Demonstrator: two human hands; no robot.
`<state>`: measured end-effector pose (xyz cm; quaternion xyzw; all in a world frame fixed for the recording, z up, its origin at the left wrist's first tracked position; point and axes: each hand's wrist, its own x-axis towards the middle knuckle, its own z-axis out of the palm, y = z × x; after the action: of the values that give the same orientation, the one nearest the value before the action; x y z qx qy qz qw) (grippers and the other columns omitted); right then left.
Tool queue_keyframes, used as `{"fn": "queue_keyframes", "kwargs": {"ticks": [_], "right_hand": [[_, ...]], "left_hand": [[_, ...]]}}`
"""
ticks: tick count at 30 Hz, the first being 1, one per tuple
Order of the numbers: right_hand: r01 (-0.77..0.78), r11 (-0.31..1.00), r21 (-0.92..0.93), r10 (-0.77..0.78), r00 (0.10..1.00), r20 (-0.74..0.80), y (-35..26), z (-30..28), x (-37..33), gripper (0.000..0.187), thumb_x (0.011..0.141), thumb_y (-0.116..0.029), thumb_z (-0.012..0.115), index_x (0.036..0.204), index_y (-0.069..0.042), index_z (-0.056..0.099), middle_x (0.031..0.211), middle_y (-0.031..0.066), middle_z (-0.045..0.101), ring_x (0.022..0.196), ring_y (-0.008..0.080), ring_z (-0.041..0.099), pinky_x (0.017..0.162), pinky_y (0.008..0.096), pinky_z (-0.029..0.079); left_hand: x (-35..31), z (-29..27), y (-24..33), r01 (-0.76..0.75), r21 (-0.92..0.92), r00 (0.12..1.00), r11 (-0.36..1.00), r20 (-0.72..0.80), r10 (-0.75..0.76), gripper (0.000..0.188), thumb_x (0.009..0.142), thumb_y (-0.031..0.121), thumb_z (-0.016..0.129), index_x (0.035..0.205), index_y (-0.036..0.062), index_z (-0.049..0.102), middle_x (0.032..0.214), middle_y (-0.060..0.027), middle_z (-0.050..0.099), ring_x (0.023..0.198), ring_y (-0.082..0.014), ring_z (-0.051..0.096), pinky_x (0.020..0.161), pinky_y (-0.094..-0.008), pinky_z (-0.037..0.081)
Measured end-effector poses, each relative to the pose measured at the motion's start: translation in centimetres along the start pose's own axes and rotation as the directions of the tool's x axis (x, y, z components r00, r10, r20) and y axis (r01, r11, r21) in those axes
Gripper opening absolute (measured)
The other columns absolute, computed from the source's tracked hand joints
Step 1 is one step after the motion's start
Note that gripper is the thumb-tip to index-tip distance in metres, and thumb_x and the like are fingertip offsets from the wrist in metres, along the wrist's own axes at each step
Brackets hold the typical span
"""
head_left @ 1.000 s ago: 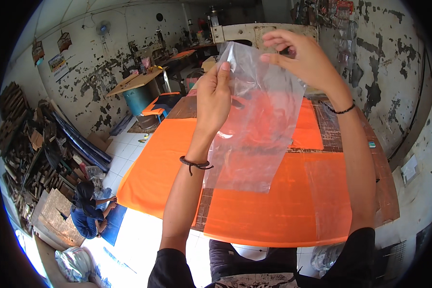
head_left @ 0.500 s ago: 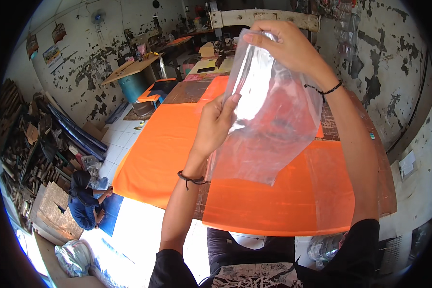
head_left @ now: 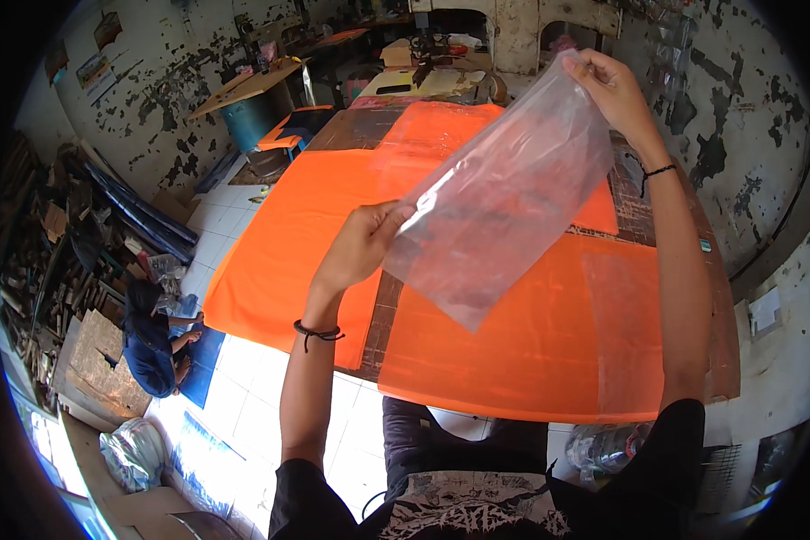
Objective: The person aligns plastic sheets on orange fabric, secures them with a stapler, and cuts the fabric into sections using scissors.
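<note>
Head view: left hand (head_left: pixel 362 247) and right hand (head_left: pixel 614 88) each pinching an edge of a clear plastic bag (head_left: pixel 499 202) above orange sheets (head_left: pixel 513 351)

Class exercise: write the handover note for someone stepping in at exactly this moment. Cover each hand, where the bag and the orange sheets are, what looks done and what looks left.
Left hand: pinches the lower left edge of the clear plastic bag.
Right hand: pinches the bag's upper corner, arm raised.
Bag: held slanted in the air above the table, flat; nothing visible inside.
Orange sheets: lie spread flat over the table; another clear sheet lies on the near right one.
Done: bag is lifted and stretched between both hands.
Left: bag not visibly opened, nothing put in it.
</note>
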<state>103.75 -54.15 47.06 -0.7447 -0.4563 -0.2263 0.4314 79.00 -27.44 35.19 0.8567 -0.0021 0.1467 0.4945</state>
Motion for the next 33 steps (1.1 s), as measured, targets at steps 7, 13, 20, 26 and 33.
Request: {"fn": "queue_keyframes", "kwargs": {"ticks": [7, 13, 20, 26, 33], "right_hand": [[0.216, 0.975, 0.049, -0.212, 0.975, -0.073, -0.5, -4.9, -12.0, 0.01, 0.081, -0.006, 0.066, 0.091, -0.006, 0.067, 0.09, 0.0055, 0.065, 0.093, 0.0166, 0.059, 0.079, 0.0259, 0.047], [0.16, 0.975, -0.152, -0.079, 0.897, 0.435, -1.9, -1.9, -24.9, 0.019, 0.067, 0.001, 0.066, 0.084, -0.006, 0.066, 0.099, 0.0034, 0.064, 0.098, 0.0242, 0.058, 0.083, 0.0349, 0.049], [0.369, 0.833, -0.411, -0.063, 0.803, 0.593, -3.9, 0.4, -26.9, 0.016, 0.069, -0.008, 0.069, 0.085, -0.01, 0.066, 0.097, 0.0001, 0.063, 0.098, 0.018, 0.057, 0.085, 0.034, 0.047], [0.261, 0.942, -0.212, -0.11, 0.836, 0.537, -3.3, 1.7, -29.6, 0.018, 0.073, -0.012, 0.067, 0.09, -0.011, 0.068, 0.09, -0.001, 0.061, 0.089, 0.0152, 0.06, 0.077, 0.0297, 0.051], [0.062, 0.996, -0.059, -0.018, 0.823, 0.568, -3.5, 0.9, -28.5, 0.019, 0.075, -0.012, 0.069, 0.093, -0.006, 0.07, 0.091, 0.0021, 0.063, 0.088, 0.0184, 0.062, 0.076, 0.0306, 0.053]], "left_hand": [[-3.5, -0.1, 2.2, -0.415, 0.701, 0.768, 0.58, -0.072, 0.637, 0.029, 0.076, -0.002, 0.057, 0.104, 0.0041, 0.063, 0.098, -0.0136, 0.065, 0.094, -0.0288, 0.064, 0.079, -0.0366, 0.053], [-11.6, 4.9, -4.4, -0.463, 0.683, 0.881, 0.565, 0.288, 0.375, 0.031, 0.074, 0.003, 0.063, 0.105, 0.0036, 0.063, 0.108, -0.0106, 0.064, 0.104, -0.0286, 0.061, 0.09, -0.041, 0.051], [-12.0, 5.7, -3.9, -0.409, 0.618, 0.911, 0.671, 0.318, 0.262, 0.036, 0.072, 0.004, 0.065, 0.108, 0.0, 0.062, 0.121, -0.0116, 0.059, 0.116, -0.0297, 0.055, 0.099, -0.0436, 0.045], [-12.5, 6.0, -4.0, -0.363, 0.598, 0.928, 0.714, 0.3, 0.221, 0.042, 0.07, 0.001, 0.066, 0.112, 0.0003, 0.061, 0.119, -0.0135, 0.059, 0.118, -0.031, 0.052, 0.102, -0.046, 0.042], [-14.4, 4.1, -6.0, -0.162, 0.267, 0.976, 0.95, 0.185, 0.114, 0.018, 0.075, -0.005, 0.067, 0.092, 0.0012, 0.068, 0.096, -0.0083, 0.062, 0.115, -0.0299, 0.056, 0.099, -0.0429, 0.047]]}}
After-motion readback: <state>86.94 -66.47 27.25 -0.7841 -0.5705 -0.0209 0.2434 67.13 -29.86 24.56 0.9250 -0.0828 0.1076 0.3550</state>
